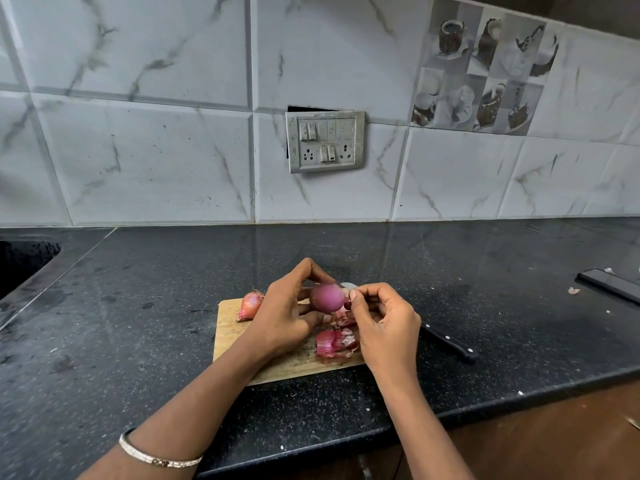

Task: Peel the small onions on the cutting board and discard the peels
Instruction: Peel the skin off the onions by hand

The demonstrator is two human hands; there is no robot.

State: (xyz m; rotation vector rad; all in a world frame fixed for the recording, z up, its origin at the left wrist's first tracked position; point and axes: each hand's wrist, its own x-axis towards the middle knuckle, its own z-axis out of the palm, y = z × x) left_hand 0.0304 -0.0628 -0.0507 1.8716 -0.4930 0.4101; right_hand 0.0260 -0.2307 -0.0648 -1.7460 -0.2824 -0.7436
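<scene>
Here, just below the middle of the frame, the left hand (287,317) grips a peeled onion (327,298) above the board (235,337). Its fingers curl round the onion's left side, with one finger arched over the top. The onion is smooth and pink, held clear of the wood.

The right hand (384,323) meets it from the right. Its thumb and forefinger are closed together in a pinch at the onion's right end, and the other fingers are curled in under the palm. Whether a shred of skin sits in the pinch is too small to tell.

A second onion (250,306), in its skin, lies on the board's upper left corner, just left of the left hand. A heap of peels (334,342) lies on the board below the two hands.

The board rests on a black speckled bench (485,271). A knife (450,342) lies to the right of the board; its dark handle is on the bench and its blade tip shows behind the hands.

At the right edge of the frame lies a flat dark slab (609,284), with a scrap of peel (573,290) near it. A bangle (156,457) circles the left wrist at lower left. A switch panel (325,142) sits in the tiled wall above.
</scene>
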